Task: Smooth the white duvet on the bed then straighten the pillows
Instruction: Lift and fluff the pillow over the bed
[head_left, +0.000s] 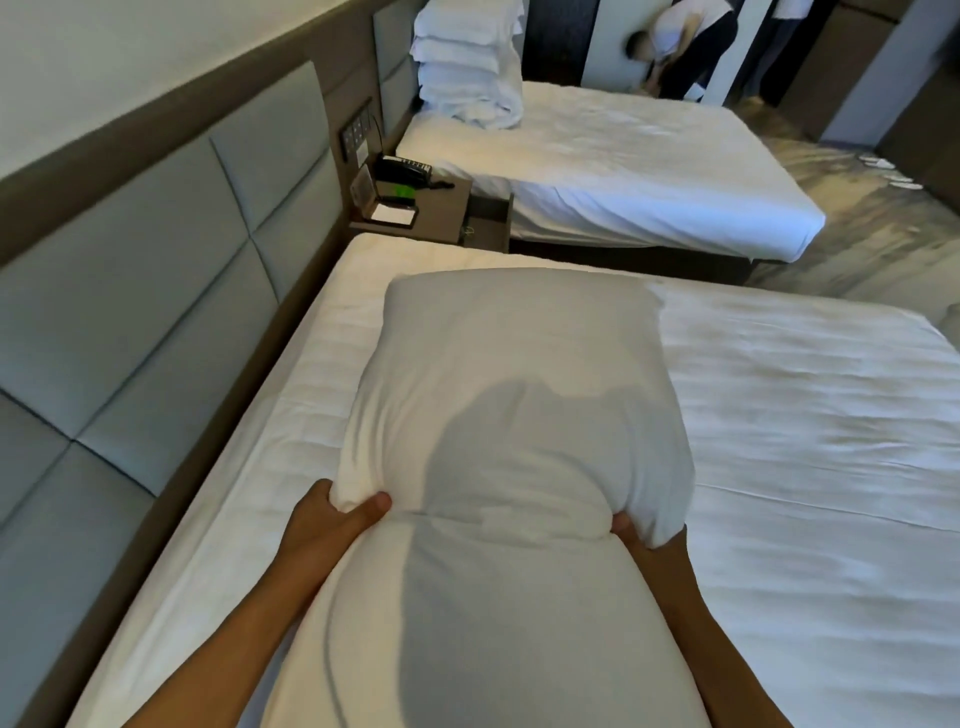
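Observation:
A plump white pillow (519, 374) is held up over the near bed, its far end toward the bedside table. My left hand (332, 512) grips its near left corner, thumb on top. My right hand (636, 535) grips the near right corner, mostly hidden under the fabric. A second white pillow (467, 639) lies between my forearms, right below the first. The white duvet (810, 415) covers the near bed, with light creases on the right.
A padded grey headboard (171, 291) runs along the left. A bedside table (415, 208) with a black phone stands between the beds. The far bed (649, 171) bears a stack of white pillows (467, 67). A person (675, 47) bends over beyond it.

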